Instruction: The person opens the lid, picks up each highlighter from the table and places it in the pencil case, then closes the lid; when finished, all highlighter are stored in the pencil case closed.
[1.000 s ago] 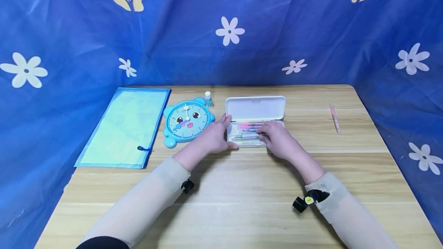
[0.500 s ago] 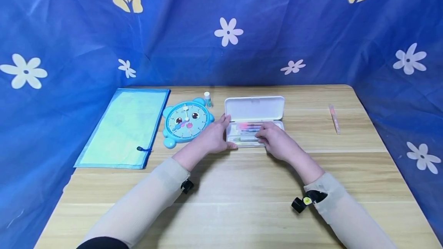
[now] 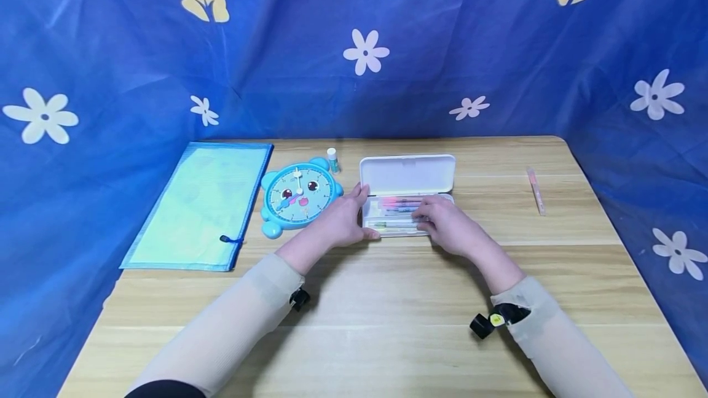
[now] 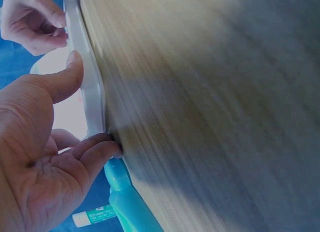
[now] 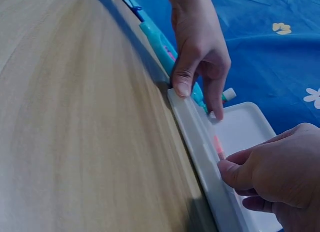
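An open white pencil case (image 3: 407,175) lies near the middle of the table, its lid tilted back. Several pens (image 3: 399,203) in pink, purple and blue lie inside, with a greenish one nearer the front. My left hand (image 3: 345,218) grips the case's left end, thumb on the front edge and fingers toward the back. Bent fingers of my right hand (image 3: 447,224) reach into the right part of the case, over the pens. In the right wrist view, the right hand (image 5: 280,174) has thumb and forefinger close together; whether a pen is between them is hidden.
Left of the case are a blue bear-shaped toy clock (image 3: 301,194), a glue stick (image 3: 333,160) and a light-blue mesh zip folder (image 3: 199,204). A pinkish pen (image 3: 535,191) lies apart at the right. A blue flowered cloth (image 3: 287,54) hangs behind the table.
The pale pen by my right fingers has shifted down toward the front of the case. My right hand has since drawn slightly right. My left hand stays on the case.
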### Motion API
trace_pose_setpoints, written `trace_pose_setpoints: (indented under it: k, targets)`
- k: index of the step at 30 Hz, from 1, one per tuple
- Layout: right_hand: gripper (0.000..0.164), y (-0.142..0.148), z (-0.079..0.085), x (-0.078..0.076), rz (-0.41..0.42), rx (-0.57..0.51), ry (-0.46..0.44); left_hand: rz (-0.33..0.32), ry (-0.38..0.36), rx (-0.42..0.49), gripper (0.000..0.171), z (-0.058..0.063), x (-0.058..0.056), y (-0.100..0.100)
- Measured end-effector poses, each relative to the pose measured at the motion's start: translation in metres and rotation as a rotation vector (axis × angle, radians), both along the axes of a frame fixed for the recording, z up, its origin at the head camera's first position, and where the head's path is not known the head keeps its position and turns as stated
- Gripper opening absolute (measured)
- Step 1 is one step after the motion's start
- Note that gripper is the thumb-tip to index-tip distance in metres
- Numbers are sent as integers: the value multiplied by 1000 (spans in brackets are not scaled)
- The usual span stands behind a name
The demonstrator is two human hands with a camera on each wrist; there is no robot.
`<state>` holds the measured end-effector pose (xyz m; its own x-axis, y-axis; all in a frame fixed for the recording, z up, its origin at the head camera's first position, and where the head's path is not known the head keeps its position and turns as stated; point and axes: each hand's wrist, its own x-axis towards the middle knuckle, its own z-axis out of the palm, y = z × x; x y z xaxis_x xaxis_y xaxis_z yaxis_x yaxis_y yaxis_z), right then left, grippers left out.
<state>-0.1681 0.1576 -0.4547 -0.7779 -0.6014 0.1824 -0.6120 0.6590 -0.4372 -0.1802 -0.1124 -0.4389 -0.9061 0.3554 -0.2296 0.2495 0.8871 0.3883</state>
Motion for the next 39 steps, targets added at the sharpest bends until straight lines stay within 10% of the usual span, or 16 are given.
trace_pose_setpoints:
  k: [19,39]
  targets:
    - [23,79,23,2,-242,-162,-7,-11,7,6,124,0,1,1]
    - [27,170,13,5,-588,-227,22,-5,4,-4,122,1,1,2]
